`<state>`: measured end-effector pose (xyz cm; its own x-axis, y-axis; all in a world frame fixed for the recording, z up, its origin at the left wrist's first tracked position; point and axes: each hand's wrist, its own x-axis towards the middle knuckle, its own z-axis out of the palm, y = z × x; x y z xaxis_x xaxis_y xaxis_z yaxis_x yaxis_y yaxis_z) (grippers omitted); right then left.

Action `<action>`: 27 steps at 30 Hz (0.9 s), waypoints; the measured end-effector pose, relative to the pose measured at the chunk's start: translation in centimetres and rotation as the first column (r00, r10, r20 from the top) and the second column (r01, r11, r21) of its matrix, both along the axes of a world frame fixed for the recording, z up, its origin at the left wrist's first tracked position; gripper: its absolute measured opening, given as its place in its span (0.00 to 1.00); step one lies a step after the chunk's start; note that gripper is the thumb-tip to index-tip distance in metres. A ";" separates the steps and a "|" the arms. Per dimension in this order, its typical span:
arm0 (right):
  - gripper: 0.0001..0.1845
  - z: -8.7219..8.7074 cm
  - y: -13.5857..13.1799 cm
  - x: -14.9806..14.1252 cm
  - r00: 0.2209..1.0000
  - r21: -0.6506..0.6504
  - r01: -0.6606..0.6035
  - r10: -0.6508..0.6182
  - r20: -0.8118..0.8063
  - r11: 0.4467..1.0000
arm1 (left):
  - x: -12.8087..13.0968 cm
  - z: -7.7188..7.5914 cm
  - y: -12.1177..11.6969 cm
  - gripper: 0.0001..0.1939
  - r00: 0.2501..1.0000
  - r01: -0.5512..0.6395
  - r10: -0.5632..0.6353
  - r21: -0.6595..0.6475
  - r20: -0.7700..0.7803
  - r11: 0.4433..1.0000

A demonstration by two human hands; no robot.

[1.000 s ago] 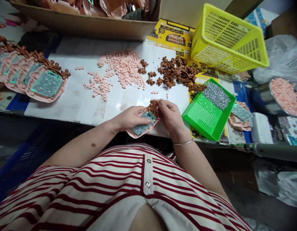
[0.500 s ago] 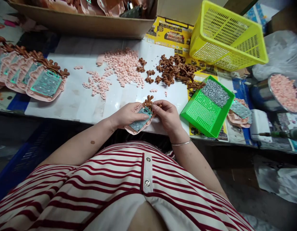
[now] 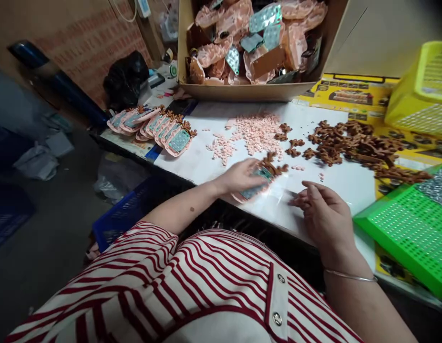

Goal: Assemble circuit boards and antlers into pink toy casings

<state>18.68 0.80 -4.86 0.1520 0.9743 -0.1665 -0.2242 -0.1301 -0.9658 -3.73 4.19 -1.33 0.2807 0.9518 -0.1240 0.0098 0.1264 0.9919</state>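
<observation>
My left hand grips a pink plastic toy shell near the table's front edge. A grey-green circuit board lies in the shell, and brown antler-shaped pieces stick out from its far end. The thumb rests across the board. To the right, apart from the shell, my right hand hovers above the white table top with half-bent fingers apart and nothing visible in them; its fingertips are slightly blurred. Small pink plastic parts and a pile of brown antler pieces lie beyond both hands.
A row of similar shells with boards leans at the left. Behind stands a cardboard box full of pink shells. At the right are a green basket with small metal screws and a yellow basket.
The view has swung left. My right hand has let go of the shell's antler end and moved away to the right. My left hand still holds the shell.
</observation>
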 end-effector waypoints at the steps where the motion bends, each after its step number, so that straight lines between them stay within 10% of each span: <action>1: 0.26 0.0 -0.1 0.0 1.000 -0.007 -0.008 0.008 0.005 1.000 | -1.6 0.7 0.4 0.18 0.993 -0.067 0.074 0.083 -0.096 0.994; 3: 0.25 -0.2 -0.3 0.2 0.998 -0.024 -0.030 0.031 0.050 0.999 | -5.4 2.1 1.4 0.13 0.881 -0.198 0.301 0.292 -0.365 0.936; 6: 0.24 -0.6 -0.5 0.6 0.985 -0.041 -0.058 0.064 0.160 0.997 | -10.8 3.5 2.6 0.12 0.453 -0.247 0.562 0.508 -0.693 0.825; 9: 0.25 -0.6 -0.4 0.8 0.956 -0.061 -0.089 0.102 0.274 0.994 | -14.3 3.6 3.1 0.12 0.175 -0.153 0.556 0.535 -0.813 0.831; 13: 0.27 -0.1 -0.4 0.6 0.932 -0.065 -0.127 0.141 0.333 0.990 | -16.0 2.5 3.4 0.20 -0.013 -0.087 0.551 0.550 -0.834 0.831; 21: 0.28 0.6 -0.4 0.5 0.915 -0.102 -0.184 0.208 0.345 0.978 | -16.3 2.3 5.3 0.23 -0.172 -0.119 0.546 0.568 -0.820 0.815; 27: 0.28 1.0 -0.4 0.4 0.908 -0.080 -0.225 0.238 0.345 0.971 | -15.9 4.2 5.5 0.30 -0.053 -0.100 0.599 0.602 -0.799 0.793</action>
